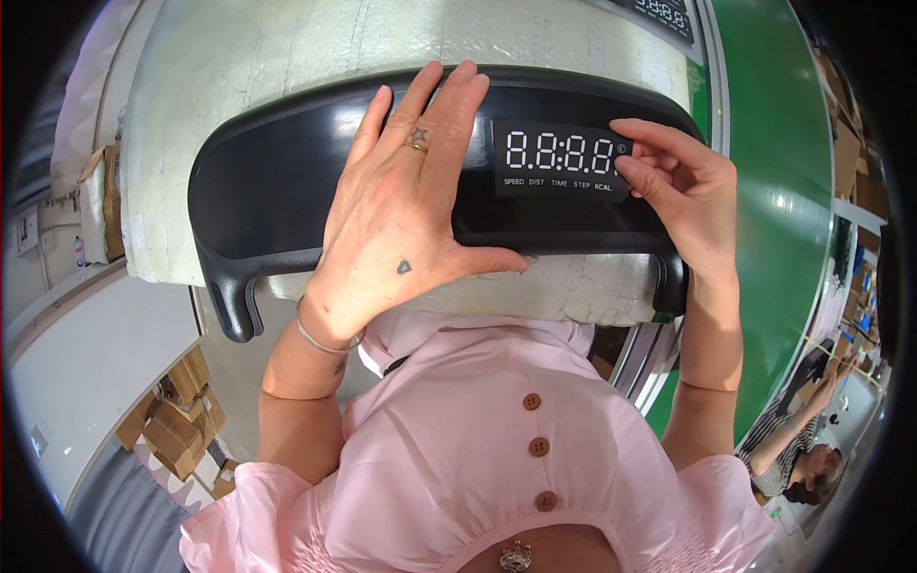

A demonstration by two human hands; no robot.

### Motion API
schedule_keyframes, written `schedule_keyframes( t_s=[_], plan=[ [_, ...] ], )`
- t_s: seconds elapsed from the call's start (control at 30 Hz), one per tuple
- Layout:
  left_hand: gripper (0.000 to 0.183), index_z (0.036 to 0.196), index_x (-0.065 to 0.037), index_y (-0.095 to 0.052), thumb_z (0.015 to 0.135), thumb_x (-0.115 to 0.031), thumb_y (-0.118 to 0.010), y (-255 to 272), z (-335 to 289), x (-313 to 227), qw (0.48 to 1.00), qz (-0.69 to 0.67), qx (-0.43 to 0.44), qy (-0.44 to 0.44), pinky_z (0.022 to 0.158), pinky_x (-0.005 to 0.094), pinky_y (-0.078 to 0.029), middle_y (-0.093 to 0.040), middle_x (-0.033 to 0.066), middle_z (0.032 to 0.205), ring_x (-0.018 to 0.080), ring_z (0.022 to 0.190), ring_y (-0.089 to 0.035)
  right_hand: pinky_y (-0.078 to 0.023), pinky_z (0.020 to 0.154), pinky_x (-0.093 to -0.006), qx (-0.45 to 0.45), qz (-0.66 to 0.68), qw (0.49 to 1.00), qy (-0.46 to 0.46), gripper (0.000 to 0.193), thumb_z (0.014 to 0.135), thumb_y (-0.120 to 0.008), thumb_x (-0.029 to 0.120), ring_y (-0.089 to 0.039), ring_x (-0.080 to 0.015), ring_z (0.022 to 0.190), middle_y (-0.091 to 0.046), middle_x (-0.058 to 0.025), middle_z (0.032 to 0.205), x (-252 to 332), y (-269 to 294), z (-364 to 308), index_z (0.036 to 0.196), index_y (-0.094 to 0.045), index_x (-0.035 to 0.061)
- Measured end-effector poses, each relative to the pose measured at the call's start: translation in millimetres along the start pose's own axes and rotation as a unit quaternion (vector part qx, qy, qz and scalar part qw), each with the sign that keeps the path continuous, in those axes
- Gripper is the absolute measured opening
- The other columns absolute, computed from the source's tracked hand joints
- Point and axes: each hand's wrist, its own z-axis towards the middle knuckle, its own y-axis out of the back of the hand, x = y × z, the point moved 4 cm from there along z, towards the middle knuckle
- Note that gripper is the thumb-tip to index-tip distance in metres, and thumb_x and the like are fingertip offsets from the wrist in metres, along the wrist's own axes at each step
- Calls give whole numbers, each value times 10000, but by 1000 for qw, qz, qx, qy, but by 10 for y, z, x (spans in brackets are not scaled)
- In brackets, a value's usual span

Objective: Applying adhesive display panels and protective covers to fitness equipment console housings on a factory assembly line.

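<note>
A long black plastic console cover (267, 191), glossy with rounded ends and short downturned arms, lies in front of me. My left hand (390, 215) rests flat on its middle, fingers stretched toward the far edge and thumb along the near edge. Right of that hand, a dark rectangular display sticker (559, 158) with white digit segments and small lettering lies against the glossy face. My right hand (680, 181) pinches the sticker's right edge between thumb and fingers. Whether the sticker is stuck down all over, I cannot tell.
Beneath the cover is a table wrapped in pale, wrinkled plastic (258, 48). Part of another dark display piece (659, 17) shows at the far right. A metal rail (714, 86) borders the green floor (774, 191). Cardboard boxes (177, 430) stand lower left; another person (793, 458) is at right.
</note>
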Motion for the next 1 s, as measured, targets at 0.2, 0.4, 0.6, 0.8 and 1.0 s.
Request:
schedule_keyframes(
  t_s=[0.2,0.4,0.6,0.8,1.0],
  plan=[
    [1115,1299,-3,-464,383,-493,-870,13,7,-6,1000,1,0,1,1121,488,-220,-434,150,1425,339,1359,-351,-425,595,-129,1,1,1000,-5,286,818,-669,-71,-473,1,655,-533,44,772,15,-12,2,1093,-676,6],
    [924,1124,-37,-563,390,-512,-862,9,-14,0,1000,5,1,-4,1120,493,-222,-437,157,1425,358,1357,-349,-378,562,-113,2,2,1000,-6,283,816,-663,-84,-451,17,638,-528,48,774,7,-19,-2,1086,-677,1],
    [865,1108,-58,-598,431,-542,-837,11,3,-18,1000,14,8,-6,1114,506,-223,-432,164,1427,365,1355,-348,-350,549,-105,0,-13,1000,-13,290,810,-657,-96,-425,35,621,-525,54,776,4,-19,-2,1082,-676,1],
    [868,1112,-59,-610,444,-572,-819,15,19,-22,1000,21,12,-3,1109,522,-221,-410,168,1441,371,1356,-341,-350,547,-104,-12,-17,1000,-16,290,803,-668,-88,-420,36,610,-519,60,764,21,-37,2,1078,-674,4],
    [815,1162,-80,-598,503,-506,-820,-2,18,-14,999,18,50,-1,1103,547,-209,-342,169,1476,380,1369,-292,-375,530,-128,-79,-85,993,23,264,767,-709,-60,-428,14,588,-517,54,698,84,-125,-37,1022,-673,2]
  ],
)
